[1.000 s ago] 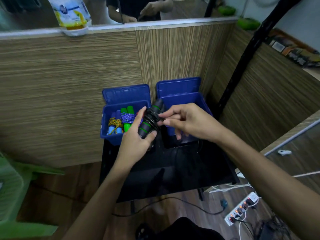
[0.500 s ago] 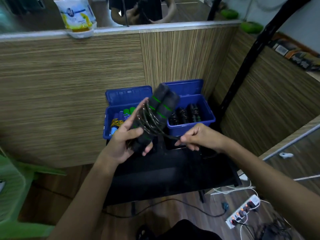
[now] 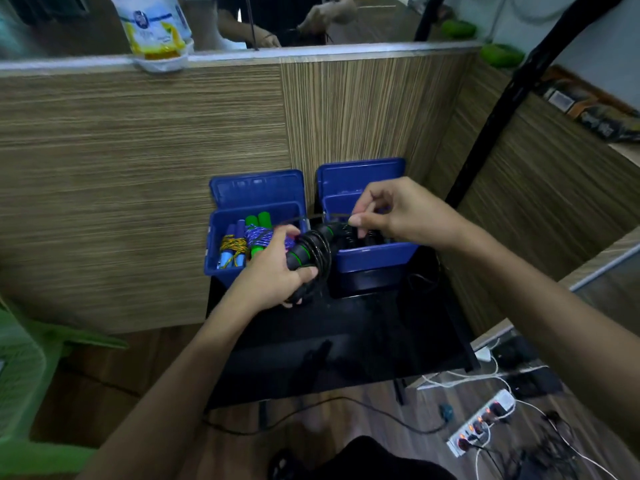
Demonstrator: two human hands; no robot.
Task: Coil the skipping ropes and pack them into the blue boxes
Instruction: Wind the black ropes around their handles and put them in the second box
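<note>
My left hand (image 3: 277, 271) grips a black skipping rope (image 3: 308, 252) by its green-banded handles, with cord looped round them. My right hand (image 3: 391, 213) pinches the loose end of the cord, stretched taut above the gap between the two boxes. The left blue box (image 3: 221, 268) holds coiled ropes with green and blue handles. The right blue box (image 3: 374, 254) holds black ropes, partly hidden by my right hand. Both boxes stand at the back of a black table (image 3: 346, 341) with their lids open.
A wooden partition (image 3: 138, 168) rises right behind the boxes, with a white bag (image 3: 156, 29) on its ledge. A black pole (image 3: 502, 109) slants up at the right. A green chair (image 3: 20, 375) stands at the left. A power strip (image 3: 481, 424) and cables lie on the floor.
My left hand lowered the bundle and tipped it toward the boxes. My right hand rose from the table front to above the right box, pulling the cord taut.
</note>
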